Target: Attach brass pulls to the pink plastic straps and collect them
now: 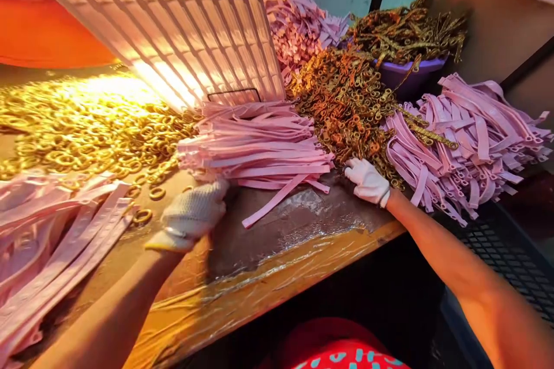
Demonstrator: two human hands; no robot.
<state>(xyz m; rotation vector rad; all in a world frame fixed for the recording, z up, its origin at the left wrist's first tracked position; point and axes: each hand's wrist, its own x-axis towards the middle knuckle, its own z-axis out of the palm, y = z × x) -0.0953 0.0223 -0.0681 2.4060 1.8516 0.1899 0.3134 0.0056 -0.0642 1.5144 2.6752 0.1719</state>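
Observation:
My left hand, in a white knit glove, rests on the table with its fingers curled at the near edge of a stack of pink straps. What the fingers hold is hidden. My right hand, also gloved, reaches into the bottom edge of a heap of brass-coloured chain hooks, fingers bent into the pile. A single pink strap lies loose between both hands.
Gold rings cover the left of the table. More pink straps lie at the near left, far right and back. A purple bowl holds more hooks. A slatted white panel leans behind.

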